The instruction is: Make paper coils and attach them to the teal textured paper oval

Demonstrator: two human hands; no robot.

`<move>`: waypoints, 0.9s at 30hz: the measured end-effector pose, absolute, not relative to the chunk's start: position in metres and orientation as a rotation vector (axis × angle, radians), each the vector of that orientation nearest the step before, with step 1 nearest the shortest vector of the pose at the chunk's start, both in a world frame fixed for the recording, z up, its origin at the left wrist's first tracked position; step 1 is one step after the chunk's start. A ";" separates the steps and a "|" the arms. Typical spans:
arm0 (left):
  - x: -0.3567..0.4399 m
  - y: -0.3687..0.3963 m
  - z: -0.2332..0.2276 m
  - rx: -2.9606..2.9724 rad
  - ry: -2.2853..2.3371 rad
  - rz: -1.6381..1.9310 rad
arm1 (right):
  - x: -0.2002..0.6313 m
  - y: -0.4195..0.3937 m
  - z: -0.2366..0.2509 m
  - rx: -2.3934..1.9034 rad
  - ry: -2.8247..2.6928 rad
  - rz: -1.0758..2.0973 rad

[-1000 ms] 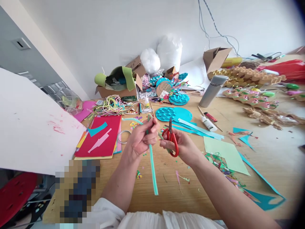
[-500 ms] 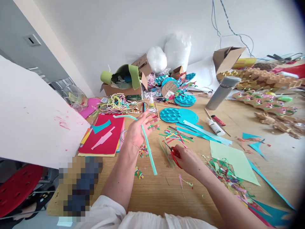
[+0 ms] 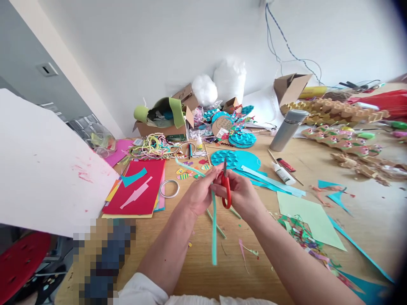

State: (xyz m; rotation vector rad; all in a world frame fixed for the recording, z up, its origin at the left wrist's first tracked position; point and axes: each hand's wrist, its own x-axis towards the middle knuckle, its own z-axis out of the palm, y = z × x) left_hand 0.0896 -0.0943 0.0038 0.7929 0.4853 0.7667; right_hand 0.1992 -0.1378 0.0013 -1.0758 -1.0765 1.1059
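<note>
The left hand (image 3: 199,195), spread moments ago, now pinches the aqua strip (image 3: 214,237) dangling above the counter (image 3: 152,267); the right hand (image 3: 246,195), gripping red scissors (image 3: 226,191), joins it, seemingly freed of the green strips (image 3: 219,229) below.

Above the table (image 3: 232,275), we pinch a mint strip (image 3: 214,237) in our left hand (image 3: 201,194); one end hangs towards us, the other reaches out past the hand. Our right hand (image 3: 244,194) holds the scissors (image 3: 226,192), blades pointing away from us, close against the left. Below lie green strips (image 3: 218,224). To our left we see red paper (image 3: 146,205) and a ring (image 3: 170,197) beside it; ahead, blue discs (image 3: 249,159); to our right, a glue bottle (image 3: 284,174), a flask (image 3: 288,131) and a green sheet (image 3: 313,224) with scraps (image 3: 294,226) along its near edge.
</note>
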 end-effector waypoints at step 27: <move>0.071 -0.081 0.013 0.661 0.313 1.063 | 0.194 -0.154 -0.037 -1.203 -1.000 1.013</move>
